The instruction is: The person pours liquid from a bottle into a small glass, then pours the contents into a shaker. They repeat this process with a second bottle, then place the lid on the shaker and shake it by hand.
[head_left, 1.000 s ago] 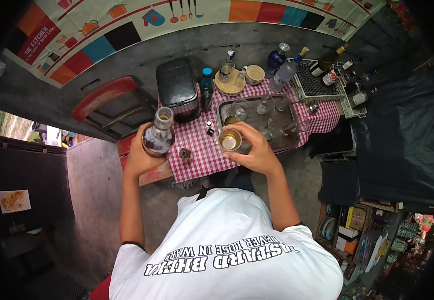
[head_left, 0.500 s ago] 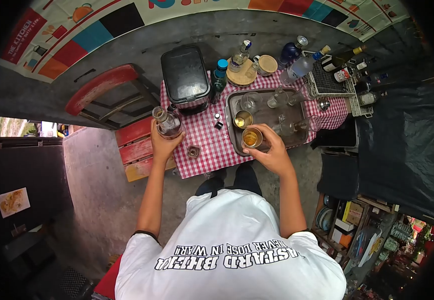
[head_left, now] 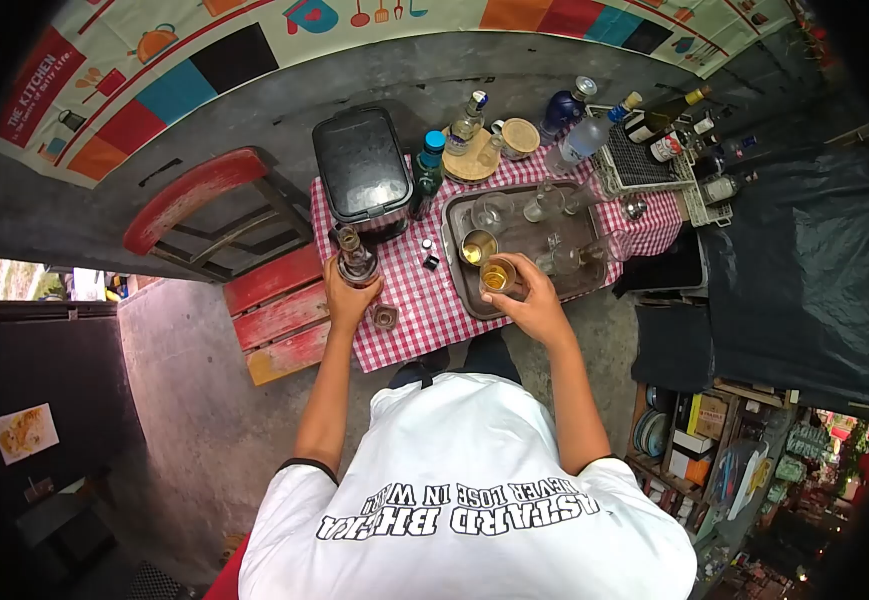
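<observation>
My left hand (head_left: 350, 297) is wrapped round a glass bottle (head_left: 357, 262) with dark contents, held upright above the table's left edge. A small square-looking glass (head_left: 385, 317) stands just beside that hand. My right hand (head_left: 537, 310) grips a cup (head_left: 498, 274) with amber liquid in it, over the front edge of a brown tray (head_left: 461, 290). Right behind it on the tray stands a shiny metal cup (head_left: 478, 246), with yellowish liquid or reflection inside. Several clear glasses (head_left: 544, 203) occupy the rest of the tray.
A black lidded bin (head_left: 362, 165) and a teal-capped bottle (head_left: 428, 172) stand at the back left. Small caps (head_left: 430, 263) lie on the checked cloth (head_left: 404, 340). More bottles (head_left: 581, 140) and a wire basket (head_left: 644, 165) fill the back right. A red slatted chair (head_left: 274, 300) adjoins the left side.
My left hand has moved right with the bottle, over the cloth's left edge and nearer the small glass. My right hand still holds the cup at nearly the same place.
</observation>
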A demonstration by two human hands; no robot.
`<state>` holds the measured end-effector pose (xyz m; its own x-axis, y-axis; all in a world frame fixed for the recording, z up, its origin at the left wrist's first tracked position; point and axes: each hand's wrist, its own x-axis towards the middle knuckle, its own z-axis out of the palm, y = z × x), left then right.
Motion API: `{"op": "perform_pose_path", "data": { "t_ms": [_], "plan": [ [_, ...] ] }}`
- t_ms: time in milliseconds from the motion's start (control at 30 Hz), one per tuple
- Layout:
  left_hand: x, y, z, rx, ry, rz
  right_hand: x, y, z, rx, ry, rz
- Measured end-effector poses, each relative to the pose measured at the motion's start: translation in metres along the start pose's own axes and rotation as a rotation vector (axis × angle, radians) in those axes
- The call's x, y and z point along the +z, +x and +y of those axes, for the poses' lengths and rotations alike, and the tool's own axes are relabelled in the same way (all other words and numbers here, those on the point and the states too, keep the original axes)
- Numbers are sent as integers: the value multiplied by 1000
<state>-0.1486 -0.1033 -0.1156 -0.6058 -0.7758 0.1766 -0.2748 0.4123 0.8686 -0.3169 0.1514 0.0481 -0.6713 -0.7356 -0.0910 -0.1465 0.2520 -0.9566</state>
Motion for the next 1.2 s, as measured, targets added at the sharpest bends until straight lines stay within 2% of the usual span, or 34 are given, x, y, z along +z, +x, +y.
{"op": "perform_pose_path", "data": {
  "t_ms": [100,167,300,600,700,767,833,1000,1100,1133,1200],
  "plan": [
    [7,-1,-12,-24,-9,31,0,-3,6,11,-18,20],
    [11,-1,-17,46,44,79,-2,-4,9,15,-28,29],
    [12,-12,-26,33,14,65,-10,-2,12,36,-40,36],
    [7,-21,-28,-94,-29,-13,-30,16,20,-21,-92,13],
    [5,-30,-47,-130,-78,-41,-39,27,30,-41,-141,-19],
    [-5,-46,-45,-130,116,-35,-46,35,32,-48,-173,-40],
    [-12,-67,-59,-203,107,-53,-51,43,29,-32,-245,-100],
    [-10,-130,-60,-358,320,-8,-65,69,57,-85,-350,-234],
    [9,-159,-32,-415,373,19,-69,86,75,-115,-429,-315],
    [14,-166,-31,-489,373,-62,-70,90,77,-113,-455,-347],
    [32,-176,-29,-522,455,-74,-72,101,81,-100,-482,-409]
  ]
}}
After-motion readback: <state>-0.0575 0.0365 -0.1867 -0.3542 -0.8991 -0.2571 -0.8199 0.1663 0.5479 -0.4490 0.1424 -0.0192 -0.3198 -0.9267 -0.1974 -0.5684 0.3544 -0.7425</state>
